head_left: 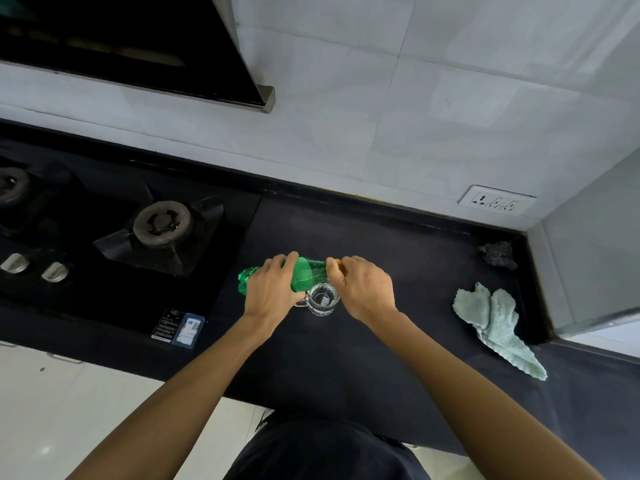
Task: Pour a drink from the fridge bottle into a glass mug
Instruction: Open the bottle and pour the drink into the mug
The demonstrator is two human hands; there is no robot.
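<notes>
A green plastic bottle (306,277) is held nearly level above the black counter, its base to the left and its neck to the right. My left hand (272,292) grips its body. My right hand (363,289) is closed around the yellow cap (338,263) at the neck. Just below the bottle's neck stands a clear glass mug (323,299) on the counter, its handle toward my left hand. The mug looks empty.
A gas hob (162,230) with two knobs (34,268) fills the counter's left side. A pale green cloth (495,323) and a dark scrubber (498,254) lie at the right near the wall corner. A wall socket (497,200) sits above the counter. A range hood (138,46) hangs at the top left.
</notes>
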